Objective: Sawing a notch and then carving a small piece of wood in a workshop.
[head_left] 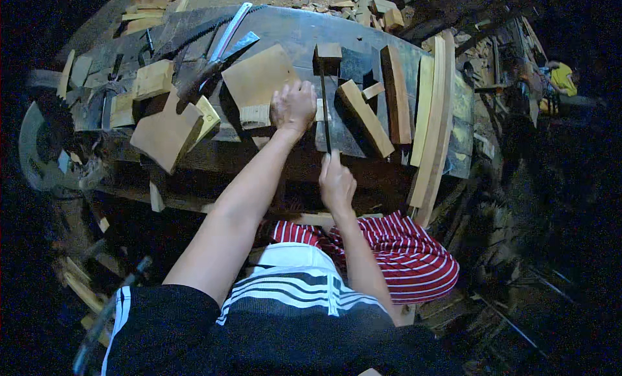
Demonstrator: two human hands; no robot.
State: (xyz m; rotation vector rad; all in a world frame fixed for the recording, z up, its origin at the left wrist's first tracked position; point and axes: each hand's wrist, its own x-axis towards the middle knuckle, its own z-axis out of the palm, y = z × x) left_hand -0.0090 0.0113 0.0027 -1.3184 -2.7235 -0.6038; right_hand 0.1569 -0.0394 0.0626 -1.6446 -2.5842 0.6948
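My left hand [295, 107] presses down with curled fingers on a pale wooden strip [255, 115] lying on the bench. Under and beyond the strip is a flat brown board [259, 76]. My right hand [337, 183] is closed round the near end of a handsaw [325, 110]. Its thin dark blade shows edge-on and runs away from me, just right of my left hand, by the strip's right end. Whether the teeth touch the wood cannot be made out. A small wooden block [328, 50] stands near the blade's far end.
On the dark workbench [298, 29], wooden bars [367, 120] and long curved slats [435, 129] lie to the right. To the left are cut blocks [153, 80], a brown board [167, 135] and a larger saw [230, 32]. A round toothed blade [42, 146] stands far left. Another person [562, 79] is far right.
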